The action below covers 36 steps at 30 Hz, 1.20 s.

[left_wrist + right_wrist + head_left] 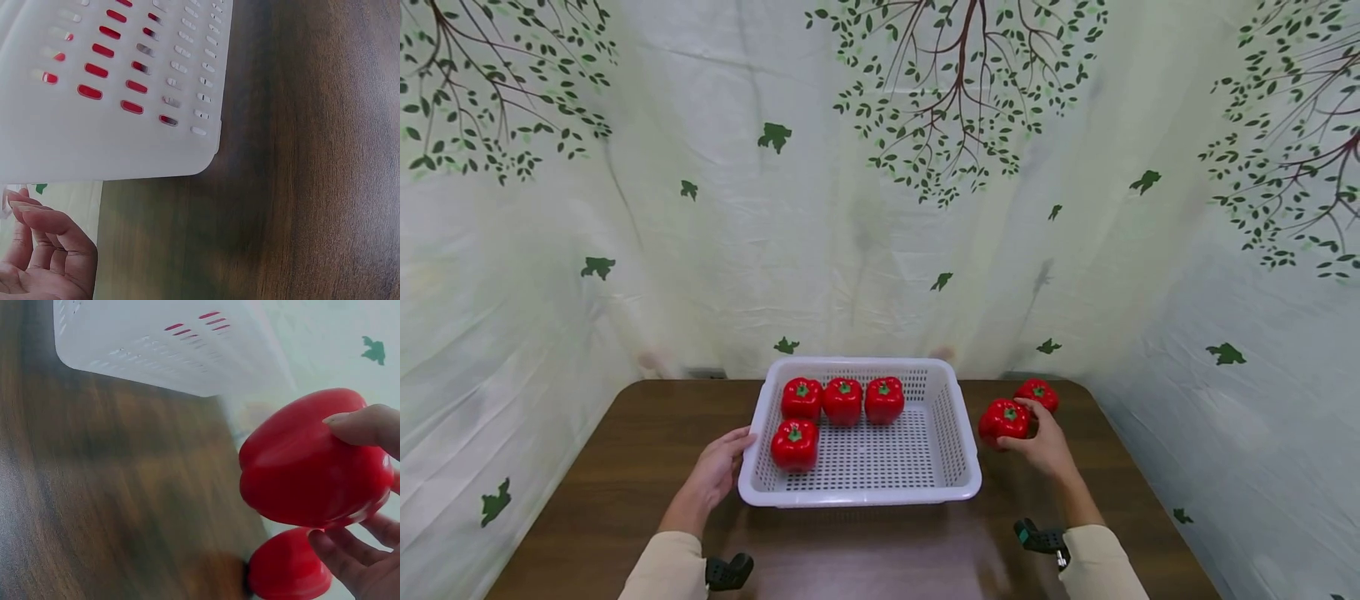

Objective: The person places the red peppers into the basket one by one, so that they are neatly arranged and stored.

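My right hand [1047, 443] grips a red bell pepper [1004, 422] between thumb and fingers, to the right of the white basket [880, 497]. In the right wrist view this pepper [312, 462] appears raised off the table, the thumb on one side and fingers on the other. A second red bell pepper [1038, 392] sits just behind it, partly covered by the hand. On the basket's left rim, my left hand [718, 471] holds the edge with its fingertips; the left wrist view shows those fingers bent at the rim. Several red bell peppers [842, 402] stand inside, toward the left and back.
The perforated basket rests on a dark brown wooden table [602, 475]. Behind the table hangs a pale curtain [865, 250] printed with branches and leaves. A black wrist device [728, 572] is strapped at each sleeve.
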Motion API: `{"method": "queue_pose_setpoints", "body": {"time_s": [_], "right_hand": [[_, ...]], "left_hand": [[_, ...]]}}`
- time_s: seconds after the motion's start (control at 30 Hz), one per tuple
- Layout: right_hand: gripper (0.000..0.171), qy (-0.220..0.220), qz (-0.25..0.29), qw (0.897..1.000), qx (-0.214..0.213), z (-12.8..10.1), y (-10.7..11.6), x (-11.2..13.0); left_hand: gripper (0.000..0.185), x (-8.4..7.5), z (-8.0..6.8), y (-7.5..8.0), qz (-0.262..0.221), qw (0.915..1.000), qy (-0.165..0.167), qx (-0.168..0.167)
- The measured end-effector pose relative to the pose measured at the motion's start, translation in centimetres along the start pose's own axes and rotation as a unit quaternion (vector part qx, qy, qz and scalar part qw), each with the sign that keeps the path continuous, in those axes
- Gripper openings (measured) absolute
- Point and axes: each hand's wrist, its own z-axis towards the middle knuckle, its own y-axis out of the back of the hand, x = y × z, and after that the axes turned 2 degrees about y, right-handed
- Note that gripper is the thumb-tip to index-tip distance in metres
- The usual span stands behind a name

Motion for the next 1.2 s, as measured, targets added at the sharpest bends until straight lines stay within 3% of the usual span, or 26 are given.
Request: {"method": "queue_pose_setpoints", "body": {"time_s": [0.77, 1.2], "right_hand": [[0.078, 0.044, -0.047, 0.998, 0.002, -0.4, 1.9, 3.0], [0.082, 0.059, -0.017, 0.998, 0.012, 0.2, 0.6, 4.6]], "left_hand": [[0.057, 0.0, 0.5, -0.5, -0.003, 1.0000, -0.002, 0.003], [0.061, 0.2, 0.0, 0.1, -0.002, 1.0000, -0.002, 0.002]]}}
